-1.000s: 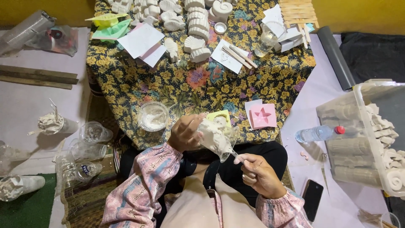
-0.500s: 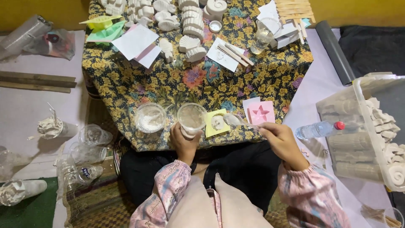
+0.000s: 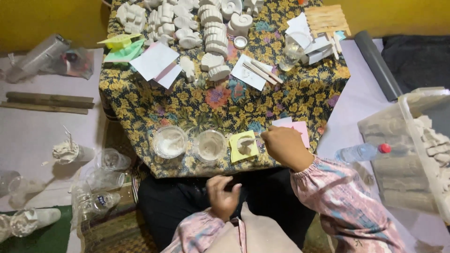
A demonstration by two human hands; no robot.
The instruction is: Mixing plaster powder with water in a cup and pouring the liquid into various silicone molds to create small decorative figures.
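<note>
My right hand (image 3: 283,147) rests knuckles-up at the near edge of the floral-cloth table (image 3: 225,105), fingers closed. A thin pale stick (image 3: 250,139) seems to run from them to the yellow mould (image 3: 243,146) with white plaster in it. Under the hand lies a pink paper (image 3: 301,129). My left hand (image 3: 222,194) hovers over my lap below the table edge, fingers loosely apart and holding nothing. Two clear cups stand left of the mould. One holds white powder (image 3: 169,142), the other a pale mix (image 3: 210,146).
Several white plaster casts (image 3: 206,28), paper sheets (image 3: 157,63), wooden sticks (image 3: 326,16) and a glass (image 3: 290,51) fill the far table. A water bottle (image 3: 363,152) and a clear bin of casts (image 3: 422,150) sit right. Plastic cups (image 3: 101,175) lie at the left.
My left hand let go of the second cup, which now stands on the table, and drew back over my lap. My right hand shifted left to the yellow mould.
</note>
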